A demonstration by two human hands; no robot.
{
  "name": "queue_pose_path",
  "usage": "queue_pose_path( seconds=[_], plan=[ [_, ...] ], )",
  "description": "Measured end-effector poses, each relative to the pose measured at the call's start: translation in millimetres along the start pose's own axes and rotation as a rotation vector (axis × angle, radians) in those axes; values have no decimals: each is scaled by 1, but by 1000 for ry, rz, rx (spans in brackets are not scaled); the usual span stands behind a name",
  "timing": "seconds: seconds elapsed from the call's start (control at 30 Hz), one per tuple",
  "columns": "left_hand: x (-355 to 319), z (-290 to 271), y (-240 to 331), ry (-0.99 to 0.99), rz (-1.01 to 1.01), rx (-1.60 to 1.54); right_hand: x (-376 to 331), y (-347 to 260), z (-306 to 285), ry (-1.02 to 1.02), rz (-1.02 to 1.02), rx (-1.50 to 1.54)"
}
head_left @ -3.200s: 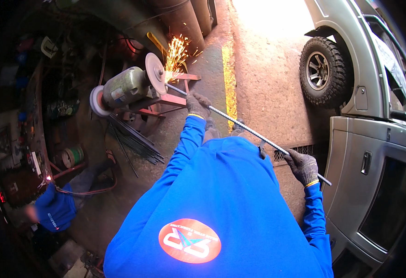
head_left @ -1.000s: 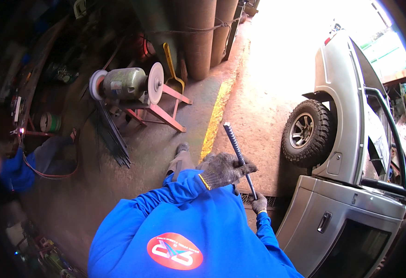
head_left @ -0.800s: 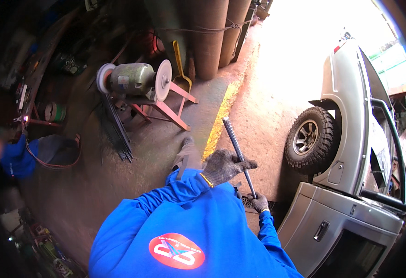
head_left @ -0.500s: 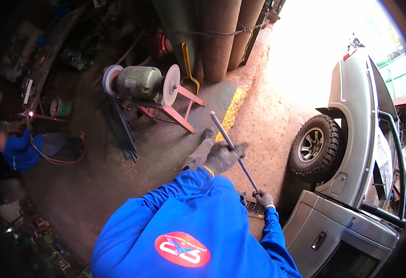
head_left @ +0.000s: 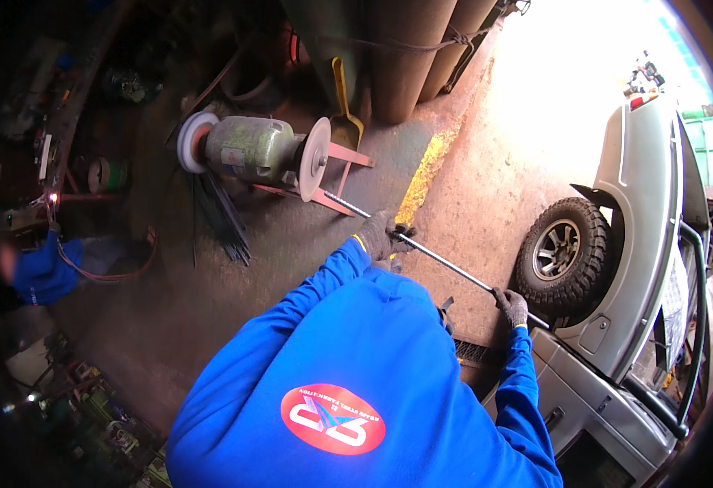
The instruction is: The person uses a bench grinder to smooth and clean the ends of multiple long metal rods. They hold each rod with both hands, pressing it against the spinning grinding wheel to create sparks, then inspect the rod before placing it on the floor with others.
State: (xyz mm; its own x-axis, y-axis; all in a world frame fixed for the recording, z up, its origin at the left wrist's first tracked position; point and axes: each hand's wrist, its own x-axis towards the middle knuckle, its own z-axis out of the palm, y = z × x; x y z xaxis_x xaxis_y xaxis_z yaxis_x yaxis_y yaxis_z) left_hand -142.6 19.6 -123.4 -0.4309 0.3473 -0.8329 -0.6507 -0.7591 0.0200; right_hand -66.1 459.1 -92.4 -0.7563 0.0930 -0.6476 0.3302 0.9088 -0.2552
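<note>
A long, thin metal rod [head_left: 454,267] with a ribbed-looking surface slants across in front of me, held in both gloved hands. My left hand [head_left: 384,236], in a dark grey glove, is closed round it toward its left end. Further right, my right hand [head_left: 512,307] grips the rod, whose end sticks out a little past it. The rod's left tip lies beside the lower edge of a pale grinding wheel [head_left: 315,159] on the greenish bench grinder [head_left: 250,149]. Whether tip and wheel touch, I cannot tell.
Dark metal bars [head_left: 220,218] lie below the grinder. A yellow dustpan [head_left: 346,128] stands behind it, near large brown cylinders [head_left: 405,57]. On the right is a silver vehicle [head_left: 645,163] with a knobbly tyre [head_left: 564,252]. At far left a person in blue [head_left: 45,270] works beside a bright spark.
The rod has swung flatter, its left tip moving left to the wheel's edge. My right hand has shifted right and upward; my left hand has gone slightly left and up. Both keep hold.
</note>
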Motion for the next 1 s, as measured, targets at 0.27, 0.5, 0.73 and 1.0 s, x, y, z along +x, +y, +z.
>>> queue_pose_path(
  seconds=[0.27,0.5,0.73,1.0],
  plan=[
    [15,-18,22,33,-8,-60,26,-18,-1,-65,-25,-48],
    [22,-26,32,29,-76,-115,33,-27,5,-99,23,4],
    [4,-4,38,125,-87,-95,26,-39,5,-94,66,-5],
    [45,-61,22,21,-84,-135,23,-50,-7,-46,31,-47]
  ],
)
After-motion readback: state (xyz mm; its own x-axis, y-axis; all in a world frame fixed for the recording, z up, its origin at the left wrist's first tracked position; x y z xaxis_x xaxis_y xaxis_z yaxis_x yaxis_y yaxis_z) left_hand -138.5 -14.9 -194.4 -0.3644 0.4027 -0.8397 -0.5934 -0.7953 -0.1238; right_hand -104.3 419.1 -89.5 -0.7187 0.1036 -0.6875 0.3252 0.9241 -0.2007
